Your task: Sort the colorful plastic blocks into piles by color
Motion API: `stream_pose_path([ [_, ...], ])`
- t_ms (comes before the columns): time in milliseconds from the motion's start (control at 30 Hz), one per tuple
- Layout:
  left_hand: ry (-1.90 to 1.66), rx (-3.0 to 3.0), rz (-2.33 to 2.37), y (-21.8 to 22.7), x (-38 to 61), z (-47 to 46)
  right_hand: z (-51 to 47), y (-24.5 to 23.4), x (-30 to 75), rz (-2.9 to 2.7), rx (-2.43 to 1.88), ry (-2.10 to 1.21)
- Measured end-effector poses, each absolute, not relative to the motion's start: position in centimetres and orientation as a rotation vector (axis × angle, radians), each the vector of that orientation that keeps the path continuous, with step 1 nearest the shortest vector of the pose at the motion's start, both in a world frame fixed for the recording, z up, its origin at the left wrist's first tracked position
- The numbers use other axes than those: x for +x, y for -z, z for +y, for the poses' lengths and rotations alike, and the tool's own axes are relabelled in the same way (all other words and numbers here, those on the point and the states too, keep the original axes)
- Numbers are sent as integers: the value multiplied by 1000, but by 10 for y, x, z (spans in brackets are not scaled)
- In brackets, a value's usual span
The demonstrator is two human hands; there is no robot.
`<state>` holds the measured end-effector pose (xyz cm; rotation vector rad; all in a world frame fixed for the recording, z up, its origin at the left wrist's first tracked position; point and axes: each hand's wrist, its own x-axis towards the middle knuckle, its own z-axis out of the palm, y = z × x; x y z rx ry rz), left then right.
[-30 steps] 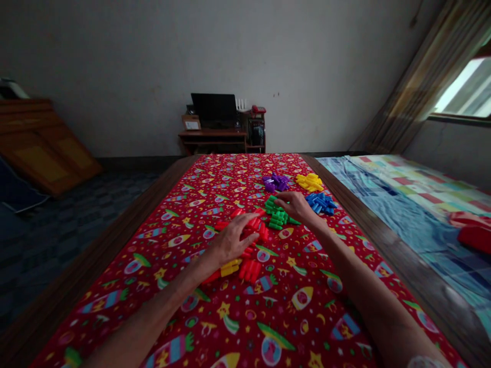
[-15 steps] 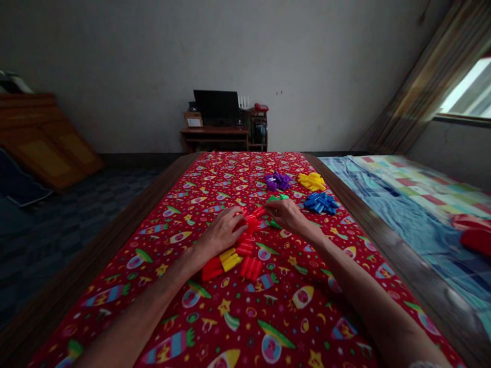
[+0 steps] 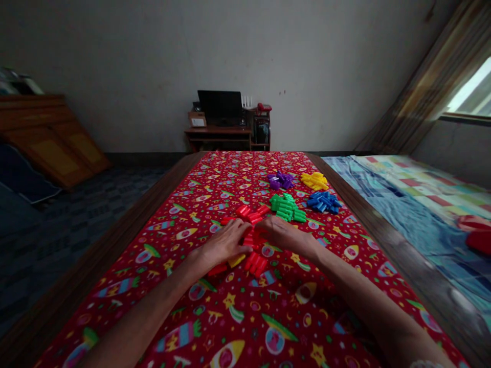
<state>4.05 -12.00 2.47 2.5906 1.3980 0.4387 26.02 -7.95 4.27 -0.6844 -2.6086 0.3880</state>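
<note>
Head view: red pieces (image 3: 253,217) lie between (and just beyond) both hands (image 3: 226,241) (image 3: 282,233).

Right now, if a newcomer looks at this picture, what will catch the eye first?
Probably the bright red cloth, patterned with rockets, spread along the table. Near the middle, the left hand and right hand are close together among red pieces; what their grip contains is hidden. Beyond and to the right, small piles of green pieces, blue pieces, purple pieces and yellow pieces stand out.
</note>
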Motion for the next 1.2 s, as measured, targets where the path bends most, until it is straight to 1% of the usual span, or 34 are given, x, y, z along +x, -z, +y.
stream_pose_path([
  [100, -567, 2596, 1400, -18, 44, -115, -78, -57, 284, -2589, -848, -370],
  [200, -615, 2543, 1416, -14, 40, -105, -77, -62, 330, -2534, -1118, -280],
  [300, -694, 2445, 1402, -12, 36, -96, -78, -48, 381, -2437, -1395, -180],
  [400, -865, 2293, 1413, -17, 39, -95, -80, -28, 415, -2285, -1584, -67],
  [467, -896, 2189, 1392, -25, 46, -99, -84, -21, 417, -2144, -1533, 12],
  [533, -880, 2098, 1333, -33, 58, -106, -91, -23, 401, -2029, -1357, 10],
  [600, -860, 2049, 1273, -39, 71, -114, -101, -31, 372, -2027, -1183, -137],
  [700, -839, 2073, 1246, -40, 89, -125, -122, -42, 324, -2237, -952, -490],
  [767, -784, 2102, 1260, -37, 96, -132, -134, -43, 303, -2346, -791, -564],
  [833, -702, 2122, 1296, -34, 98, -135, -138, -41, 297, -2361, -757, -564],
  [933, -695, 2251, 1349, -31, 92, -134, -133, -39, 314, -2284, -981, -554],
  [1033, -810, 2507, 1295, -27, 78, -126, -123, -41, 350, -2250, -1271, -471],
  [1100, -848, 2614, 1243, -20, 68, -119, -117, -40, 376, -2275, -1436, -382],
  [1200, -876, 2607, 1236, -8, 60, -111, -114, -32, 407, -2225, -1653, -166],
])
